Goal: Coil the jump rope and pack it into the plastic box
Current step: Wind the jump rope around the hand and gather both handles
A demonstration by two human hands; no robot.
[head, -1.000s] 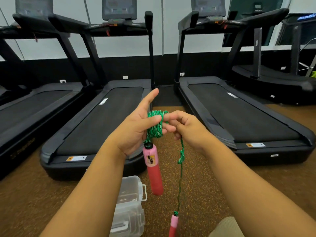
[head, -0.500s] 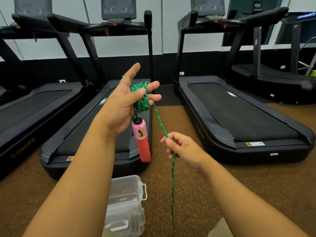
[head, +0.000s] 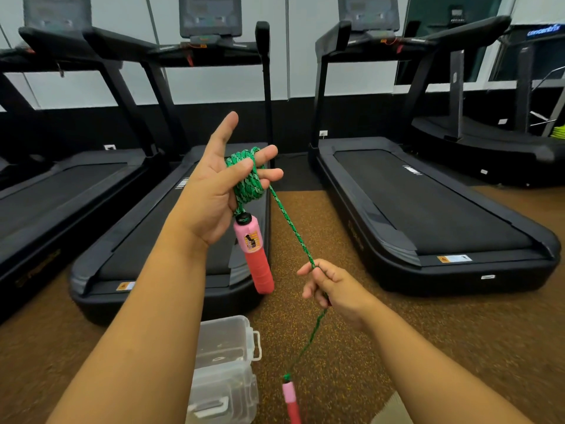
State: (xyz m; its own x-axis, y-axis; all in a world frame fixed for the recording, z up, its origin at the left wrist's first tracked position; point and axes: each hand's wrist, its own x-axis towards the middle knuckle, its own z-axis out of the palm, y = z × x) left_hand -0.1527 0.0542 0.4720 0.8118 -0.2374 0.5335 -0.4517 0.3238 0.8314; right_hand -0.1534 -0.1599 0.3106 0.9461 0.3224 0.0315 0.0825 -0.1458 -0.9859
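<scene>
Hanging from the left hand (head: pixel 214 191), a green rope (head: pixel 248 183) is wound in several loops round its middle fingers, with the thumb and the remaining fingers spread out straight. One pink handle (head: pixel 255 255) dangles just below that coil, tilted slightly, its black cap touching the lowest loop. From the coil a single strand runs down and to the right to the right hand (head: pixel 331 286), which pinches it between thumb and curled fingers, well below the coil. Past that hand the strand drops on to a second pink handle (head: pixel 290 399), which hangs far below the coil at the lower edge of the view. A clear plastic box (head: pixel 224 371) sits on the speckled brown floor (head: pixel 428 347), below the coil and left of the second handle, under the left forearm; whether its lid is latched cannot be told. Behind the coil stand black treadmills (head: pixel 428 209) in a row against a white and black wall.
</scene>
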